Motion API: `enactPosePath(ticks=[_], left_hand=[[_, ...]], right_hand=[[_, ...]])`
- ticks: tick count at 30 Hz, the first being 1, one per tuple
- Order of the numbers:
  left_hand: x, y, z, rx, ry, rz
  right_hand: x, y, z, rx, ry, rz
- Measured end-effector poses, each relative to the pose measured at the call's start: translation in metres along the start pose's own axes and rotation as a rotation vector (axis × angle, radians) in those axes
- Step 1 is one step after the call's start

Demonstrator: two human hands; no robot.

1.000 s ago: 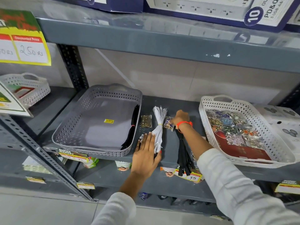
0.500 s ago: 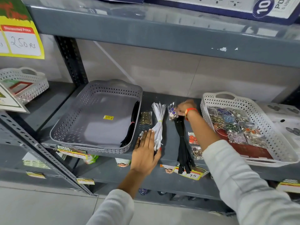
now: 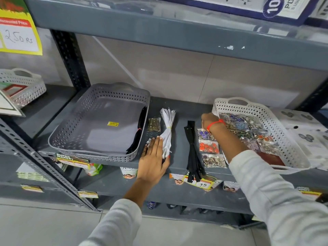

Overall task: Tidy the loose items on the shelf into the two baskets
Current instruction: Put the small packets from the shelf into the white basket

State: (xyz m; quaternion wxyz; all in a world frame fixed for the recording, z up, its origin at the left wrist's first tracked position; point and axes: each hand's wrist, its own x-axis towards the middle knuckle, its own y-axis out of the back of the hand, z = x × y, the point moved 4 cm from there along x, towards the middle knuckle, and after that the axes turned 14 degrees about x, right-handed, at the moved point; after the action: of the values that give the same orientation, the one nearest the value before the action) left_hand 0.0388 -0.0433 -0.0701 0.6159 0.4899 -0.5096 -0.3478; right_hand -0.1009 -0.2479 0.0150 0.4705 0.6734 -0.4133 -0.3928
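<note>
Lying front-to-back, the white bundle (image 3: pixel 167 132) is being pressed by the flat, open left hand (image 3: pixel 153 160), beside the grey basket (image 3: pixel 99 121); the right hand's (image 3: pixel 210 120) grip cannot be told.

We see a matt grey painted metal shelf (image 3: pixel 179 107) at centre, a perforated grey plastic basket (image 3: pixel 74 132) left, a perforated white plastic basket (image 3: pixel 276 125) right, and glossy clear packets of buttons (image 3: pixel 208 146).

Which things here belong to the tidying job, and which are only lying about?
Job: grey basket, white basket, white zipper bundle, black zipper bundle, button packets.
Lying about: price sign, far-left basket, boxes on the top shelf.
</note>
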Motion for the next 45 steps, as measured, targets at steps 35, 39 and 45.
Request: enactPosePath(ticks=[35, 39, 45], left_hand=[[0.001, -0.005, -0.001, -0.031, 0.006, -0.018], [0.0, -0.003, -0.001, -0.026, 0.01, -0.013], [0.001, -0.003, -0.001, -0.026, 0.014, -0.014]], right_hand=[[0.062, 0.047, -0.033, 0.139, -0.015, 0.13], [0.054, 0.027, -0.017, -0.061, 0.007, 0.031], [0.048, 0.002, -0.004, -0.232, 0.114, 0.009]])
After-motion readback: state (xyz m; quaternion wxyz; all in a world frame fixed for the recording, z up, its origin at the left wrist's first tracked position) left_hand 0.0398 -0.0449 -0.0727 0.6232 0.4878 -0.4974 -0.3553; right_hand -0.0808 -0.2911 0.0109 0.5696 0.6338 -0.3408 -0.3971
